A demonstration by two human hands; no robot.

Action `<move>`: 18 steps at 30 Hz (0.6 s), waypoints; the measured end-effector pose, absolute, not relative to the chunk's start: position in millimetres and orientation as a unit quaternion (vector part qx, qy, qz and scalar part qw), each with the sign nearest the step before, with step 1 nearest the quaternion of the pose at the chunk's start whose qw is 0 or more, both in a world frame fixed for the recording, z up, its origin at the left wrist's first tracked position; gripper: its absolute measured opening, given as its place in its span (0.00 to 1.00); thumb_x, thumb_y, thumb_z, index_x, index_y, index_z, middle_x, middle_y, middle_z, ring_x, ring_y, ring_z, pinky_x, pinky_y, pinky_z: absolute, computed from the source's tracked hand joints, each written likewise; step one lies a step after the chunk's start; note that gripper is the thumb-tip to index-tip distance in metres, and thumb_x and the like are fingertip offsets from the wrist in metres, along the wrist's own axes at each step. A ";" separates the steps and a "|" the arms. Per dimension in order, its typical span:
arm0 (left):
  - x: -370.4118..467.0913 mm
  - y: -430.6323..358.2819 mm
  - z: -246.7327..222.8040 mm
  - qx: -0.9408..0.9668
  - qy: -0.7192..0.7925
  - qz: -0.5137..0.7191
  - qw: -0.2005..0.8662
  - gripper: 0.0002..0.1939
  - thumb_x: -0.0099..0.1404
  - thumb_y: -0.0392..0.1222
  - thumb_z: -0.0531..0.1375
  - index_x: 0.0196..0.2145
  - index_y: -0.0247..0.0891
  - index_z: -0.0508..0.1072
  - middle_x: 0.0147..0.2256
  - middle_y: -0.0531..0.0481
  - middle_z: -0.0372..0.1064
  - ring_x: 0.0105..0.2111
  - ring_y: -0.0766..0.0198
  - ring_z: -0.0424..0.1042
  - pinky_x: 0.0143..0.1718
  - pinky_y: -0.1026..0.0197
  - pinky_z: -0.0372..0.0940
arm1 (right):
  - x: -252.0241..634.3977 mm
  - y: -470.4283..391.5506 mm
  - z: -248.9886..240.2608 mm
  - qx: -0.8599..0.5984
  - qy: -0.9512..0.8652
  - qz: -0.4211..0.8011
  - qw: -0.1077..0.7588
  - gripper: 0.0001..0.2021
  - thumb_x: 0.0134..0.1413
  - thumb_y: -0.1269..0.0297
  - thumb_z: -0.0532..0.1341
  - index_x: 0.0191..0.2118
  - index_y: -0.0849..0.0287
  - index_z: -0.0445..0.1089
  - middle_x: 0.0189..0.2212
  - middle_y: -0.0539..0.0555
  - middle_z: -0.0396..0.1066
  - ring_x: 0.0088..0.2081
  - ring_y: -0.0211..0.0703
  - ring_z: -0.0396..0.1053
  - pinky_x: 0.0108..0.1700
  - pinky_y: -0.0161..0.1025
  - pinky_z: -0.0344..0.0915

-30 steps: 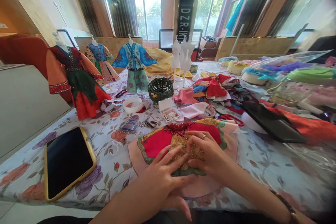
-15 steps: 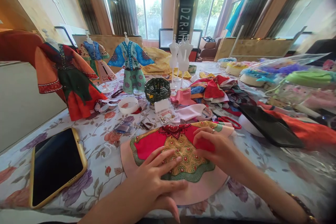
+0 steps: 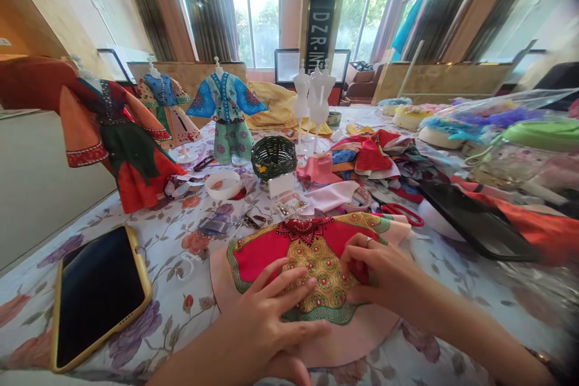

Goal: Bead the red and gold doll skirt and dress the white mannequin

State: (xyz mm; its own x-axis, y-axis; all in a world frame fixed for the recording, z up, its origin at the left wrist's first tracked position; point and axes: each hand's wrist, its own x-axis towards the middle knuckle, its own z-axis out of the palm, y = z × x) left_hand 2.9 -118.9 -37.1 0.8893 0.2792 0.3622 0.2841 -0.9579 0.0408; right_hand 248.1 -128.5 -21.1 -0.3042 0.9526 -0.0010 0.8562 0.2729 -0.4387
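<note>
A half-round piece of patterned fabric [image 3: 262, 256], pink-edged with red panels, green borders and a gold middle dotted with small red beads, lies flat on the table. My left hand [image 3: 280, 313] rests palm down across its lower left, fingers spread, holding nothing. On the right half, my right hand [image 3: 375, 271] touches the fabric with fingers curled in and the thumb beneath them. What lies between those fingertips, if anything, is hidden. Just beyond the fabric sits a clear box [image 3: 290, 204] of small gold pieces, lid raised.
A yellow-cased tablet [image 3: 102, 295] lies at the left. Red-handled scissors [image 3: 404, 213] and a black phone-like device [image 3: 474, 217] are at the right. Farther back stand a dark wicker basket [image 3: 274, 160], dressed doll forms [image 3: 226, 108], white mannequins [image 3: 319, 99] and a fabric scrap pile [image 3: 375, 157].
My right hand's fingers have curled in closer over the red panel. My left hand stays spread on the fabric. The view has shifted slightly.
</note>
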 end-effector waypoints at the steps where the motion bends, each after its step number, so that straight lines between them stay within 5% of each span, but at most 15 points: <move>1: 2.8 -118.5 -32.8 -0.973 -0.141 -0.182 0.009 0.29 0.54 0.67 0.53 0.48 0.52 0.70 0.50 0.46 0.70 0.53 0.54 0.66 0.56 0.50 0.55 | 248.3 -128.0 -22.2 -0.572 -0.789 0.183 0.127 0.04 0.42 0.71 0.62 0.27 0.55 0.67 0.30 0.50 0.66 0.29 0.39 0.62 0.30 0.37 0.54; 9: 0.0 -121.1 -19.6 -0.974 -0.163 -0.156 -0.014 0.24 0.56 0.64 0.55 0.44 0.51 0.74 0.53 0.49 0.67 0.56 0.53 0.62 0.57 0.49 0.53 | 250.4 -128.1 -28.3 -0.547 -0.807 0.193 0.113 0.06 0.43 0.75 0.58 0.28 0.56 0.66 0.29 0.49 0.66 0.27 0.37 0.64 0.29 0.37 0.54; 18: -6.2 -121.4 -9.6 -0.947 -0.233 -0.093 -0.199 0.13 0.64 0.54 0.53 0.39 0.56 0.76 0.57 0.57 0.62 0.58 0.58 0.58 0.56 0.50 0.56 | 254.0 -136.7 -32.7 -0.514 -0.830 0.132 0.172 0.12 0.37 0.77 0.58 0.29 0.53 0.64 0.28 0.47 0.67 0.28 0.41 0.66 0.30 0.39 0.53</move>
State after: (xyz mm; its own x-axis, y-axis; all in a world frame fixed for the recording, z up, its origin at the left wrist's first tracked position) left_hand -6.2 -121.4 -9.6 0.8736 0.4794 0.0834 0.4051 -0.8116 0.4210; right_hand 254.0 -136.7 -32.7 -0.4125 0.8986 0.1496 0.8081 0.4367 -0.3952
